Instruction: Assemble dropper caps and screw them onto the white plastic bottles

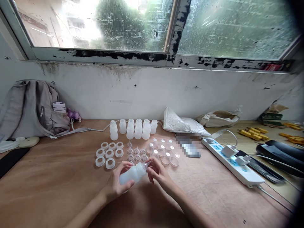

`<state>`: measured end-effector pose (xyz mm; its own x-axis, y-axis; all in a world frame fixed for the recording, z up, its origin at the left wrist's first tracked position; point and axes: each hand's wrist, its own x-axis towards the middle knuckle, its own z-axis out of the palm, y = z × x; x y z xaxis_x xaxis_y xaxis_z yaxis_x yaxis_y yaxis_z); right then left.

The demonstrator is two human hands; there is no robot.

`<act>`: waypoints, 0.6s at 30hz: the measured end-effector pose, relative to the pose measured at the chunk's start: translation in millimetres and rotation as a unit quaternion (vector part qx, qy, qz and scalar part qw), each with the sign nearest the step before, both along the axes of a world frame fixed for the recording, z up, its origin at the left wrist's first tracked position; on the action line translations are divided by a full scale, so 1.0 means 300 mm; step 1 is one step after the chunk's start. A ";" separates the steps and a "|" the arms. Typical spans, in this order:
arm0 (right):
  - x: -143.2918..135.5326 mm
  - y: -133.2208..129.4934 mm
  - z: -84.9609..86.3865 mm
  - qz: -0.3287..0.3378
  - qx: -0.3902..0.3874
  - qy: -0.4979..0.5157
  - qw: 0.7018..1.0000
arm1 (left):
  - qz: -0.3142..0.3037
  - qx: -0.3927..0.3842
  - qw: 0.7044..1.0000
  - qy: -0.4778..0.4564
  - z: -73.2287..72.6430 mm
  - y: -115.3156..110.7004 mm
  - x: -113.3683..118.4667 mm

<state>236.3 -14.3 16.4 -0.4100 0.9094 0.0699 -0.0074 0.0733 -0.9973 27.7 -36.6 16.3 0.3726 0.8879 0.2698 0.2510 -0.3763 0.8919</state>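
Observation:
My left hand (117, 186) grips a translucent white baby bottle (133, 174), held tilted with its neck toward the right. My right hand (158, 172) pinches a clear nipple (146, 165) at the bottle's mouth. Just beyond my hands lie several white screw rings (109, 154), several clear nipples (137, 154) and several clear dome caps (165, 151) on the wooden table (59, 183). Behind them stand several more white bottles (133, 128) in a group.
A grey backpack (28, 109) with a flask leans at the far left. A white plastic bag (180, 123) and cloth pouch (218, 118) sit at the back. A white power strip (231, 164) with chargers, phones and yellow tools lie to the right.

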 end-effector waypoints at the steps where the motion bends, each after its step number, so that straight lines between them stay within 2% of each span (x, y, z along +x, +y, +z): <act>1: 0.000 -0.005 0.010 0.015 0.002 0.003 1.000 | -0.011 -0.047 0.998 -0.035 -0.004 0.002 0.009; 3: -0.001 -0.016 0.030 0.050 0.006 -0.015 0.999 | -0.047 -0.119 0.989 -0.070 -0.009 0.002 0.025; 5: -0.004 -0.025 0.039 0.057 0.018 -0.050 0.997 | -0.072 -0.163 0.983 -0.047 -0.004 -0.005 0.037; 7: -0.010 -0.027 0.032 0.028 0.041 -0.086 0.995 | -0.060 -0.156 0.986 0.003 0.011 -0.021 0.047; 10: -0.022 -0.027 0.005 -0.040 0.093 -0.132 0.986 | -0.009 -0.109 0.993 0.036 0.037 -0.048 0.065; 11: -0.024 -0.029 -0.002 -0.057 0.112 -0.141 0.982 | -0.003 -0.116 0.993 0.028 0.042 -0.056 0.072; 13: -0.025 -0.039 -0.006 -0.075 0.153 -0.146 0.975 | -0.027 -0.188 0.982 -0.016 0.041 -0.066 0.083; 15: -0.021 -0.056 0.001 -0.074 0.201 -0.131 0.968 | -0.085 -0.310 0.942 -0.094 0.030 -0.071 0.093; 18: -0.016 -0.082 0.017 -0.061 0.252 -0.094 0.961 | -0.168 -0.454 0.851 -0.203 0.014 -0.076 0.105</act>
